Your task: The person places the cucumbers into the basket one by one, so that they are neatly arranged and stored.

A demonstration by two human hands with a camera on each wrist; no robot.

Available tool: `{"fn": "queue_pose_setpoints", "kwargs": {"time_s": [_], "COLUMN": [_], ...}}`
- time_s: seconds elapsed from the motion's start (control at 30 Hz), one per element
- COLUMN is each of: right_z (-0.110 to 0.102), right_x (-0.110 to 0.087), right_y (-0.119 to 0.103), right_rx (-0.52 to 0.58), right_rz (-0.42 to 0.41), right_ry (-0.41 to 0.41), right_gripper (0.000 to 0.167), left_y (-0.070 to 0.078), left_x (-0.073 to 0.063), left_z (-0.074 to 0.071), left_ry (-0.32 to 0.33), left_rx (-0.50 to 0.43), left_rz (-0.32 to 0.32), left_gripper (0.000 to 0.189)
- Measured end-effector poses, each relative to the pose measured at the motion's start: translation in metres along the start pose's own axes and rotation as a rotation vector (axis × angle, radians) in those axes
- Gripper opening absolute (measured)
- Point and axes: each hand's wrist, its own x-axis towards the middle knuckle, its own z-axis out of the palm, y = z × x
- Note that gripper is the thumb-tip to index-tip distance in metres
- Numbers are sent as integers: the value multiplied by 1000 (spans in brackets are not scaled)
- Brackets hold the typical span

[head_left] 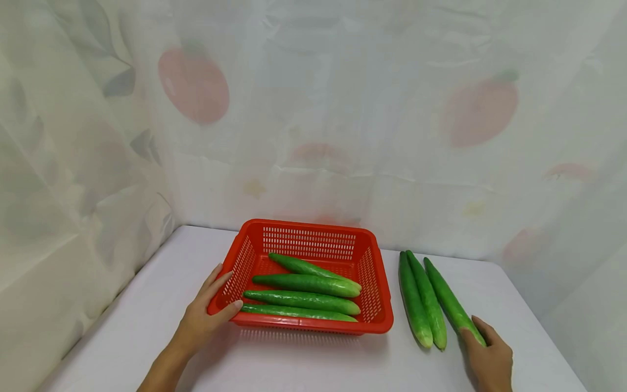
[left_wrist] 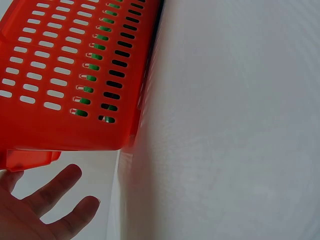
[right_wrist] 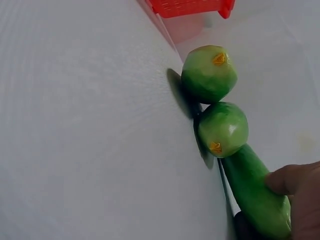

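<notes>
My right hand (head_left: 490, 356) grips the near end of a long green cucumber (head_left: 450, 296), the rightmost of three on the table. In the right wrist view the thumb (right_wrist: 285, 179) presses on this cucumber's side, and the other fingers are hidden. Two more cucumbers (head_left: 413, 299) lie side by side just left of it, their pale ends facing me. At the front left corner of a red plastic basket (head_left: 300, 322), my left hand (head_left: 201, 321) rests against the rim with its fingers spread. Several cucumbers (head_left: 308, 284) lie crosswise inside the basket.
A white cloth covers the table (head_left: 303, 365). Behind it and along the sides hang pale curtains (head_left: 343, 109) with fruit prints. The basket's slotted walls stand between the left hand and the loose cucumbers.
</notes>
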Motion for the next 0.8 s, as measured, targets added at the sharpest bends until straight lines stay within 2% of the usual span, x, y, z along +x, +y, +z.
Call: {"fn": "queue_pose_setpoints", "kwargs": {"time_s": [0.17,0.3,0.5,0.67,0.8], "right_z": [0,0,-3,-10,-16], "right_x": [3,5,3,4,6], "right_y": [3,4,3,-3,-13], "right_rx": [74,140,218,267,420], "right_rz": [122,198,253,287,285], "right_ry": [77,106,140,129,103], "right_gripper": [55,57,59,61,56], "left_y": [1,1,1,1,0], "left_x": [0,0,1,1,1], "left_z": [0,-1,-1,1,1], "left_ry": [0,2,-1,-5,5], "left_rx": [38,52,38,4,9], "left_rz": [-10,-10,-6,-4,-11], "left_gripper": [65,64,64,65,66]}}
